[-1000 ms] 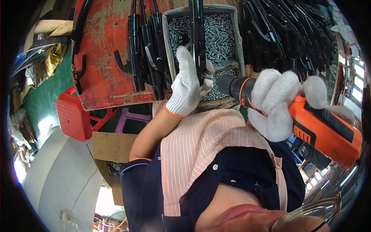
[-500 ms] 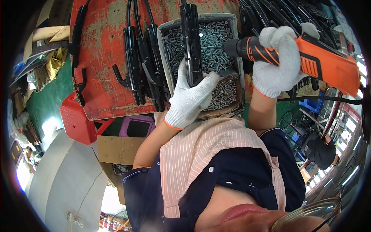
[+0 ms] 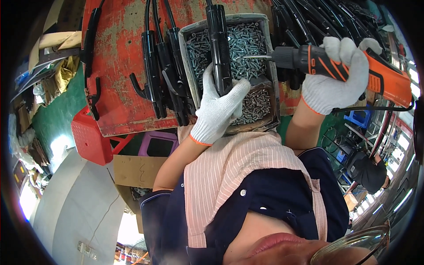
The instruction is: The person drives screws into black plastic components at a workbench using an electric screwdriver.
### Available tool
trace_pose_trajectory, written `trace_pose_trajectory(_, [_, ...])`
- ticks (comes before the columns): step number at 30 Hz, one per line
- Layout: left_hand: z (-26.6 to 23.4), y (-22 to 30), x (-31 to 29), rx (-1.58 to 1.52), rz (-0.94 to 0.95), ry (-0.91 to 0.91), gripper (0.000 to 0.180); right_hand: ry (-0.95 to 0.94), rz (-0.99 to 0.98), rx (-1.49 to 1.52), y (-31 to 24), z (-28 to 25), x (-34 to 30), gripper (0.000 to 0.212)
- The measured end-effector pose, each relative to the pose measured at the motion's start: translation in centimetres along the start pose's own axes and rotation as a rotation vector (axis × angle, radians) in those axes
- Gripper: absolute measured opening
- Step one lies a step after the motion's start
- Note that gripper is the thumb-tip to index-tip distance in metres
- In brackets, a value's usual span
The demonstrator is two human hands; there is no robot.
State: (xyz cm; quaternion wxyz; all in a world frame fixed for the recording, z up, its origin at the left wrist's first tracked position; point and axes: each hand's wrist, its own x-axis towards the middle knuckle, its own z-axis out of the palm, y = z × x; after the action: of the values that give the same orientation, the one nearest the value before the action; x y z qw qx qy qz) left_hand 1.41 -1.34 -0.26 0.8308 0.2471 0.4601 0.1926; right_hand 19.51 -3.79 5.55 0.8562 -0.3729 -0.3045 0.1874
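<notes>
My left hand (image 3: 218, 110), in a white knit glove, is closed round the lower end of a black welding electrode holder (image 3: 217, 44). The holder stands lengthwise over a box (image 3: 274, 99) of loose screws, its cable running off at the top. In my gloved right hand (image 3: 346, 81) is an orange-and-black electric screwdriver (image 3: 320, 62), gripped round its body. Its thin metal bit (image 3: 257, 57) points left above the silvery screws (image 3: 247, 42), apart from the holder. A smaller section near me holds darker screws (image 3: 256, 106).
More electrode holders (image 3: 152, 75) lie left of the box on the worn red table (image 3: 119, 57); several others (image 3: 304, 22) are piled at the far right. A red stool (image 3: 90, 139) and a purple stool (image 3: 157, 143) stand below the table edge. Another person (image 3: 369, 172) is at the right.
My right hand and the screwdriver have moved right, away from the electrode holder, and the metal bit now shows. My left hand keeps its hold almost in place.
</notes>
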Motion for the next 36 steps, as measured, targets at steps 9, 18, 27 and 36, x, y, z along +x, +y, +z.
trace_pose_trajectory(9, [-0.1,0.0,-0.2,-0.029,0.037,-0.032,0.08,-0.062,0.082,0.326,-1.6,-1.7,-0.1,0.025])
trace_pose_trajectory(18, [-0.3,-0.3,-0.2,-0.074,0.056,-0.106,0.072,-0.004,0.068,0.367,-1.3,-0.6,-1.0,0.021])
trace_pose_trajectory(27, [-0.4,0.1,-0.5,-0.03,0.048,-0.089,0.078,-0.04,0.119,0.387,-1.0,-1.7,-1.1,0.019])
trace_pose_trajectory(36, [-0.3,0.2,-0.4,-0.056,0.028,-0.101,0.083,-0.011,0.165,0.352,-0.1,-1.5,-1.7,0.023])
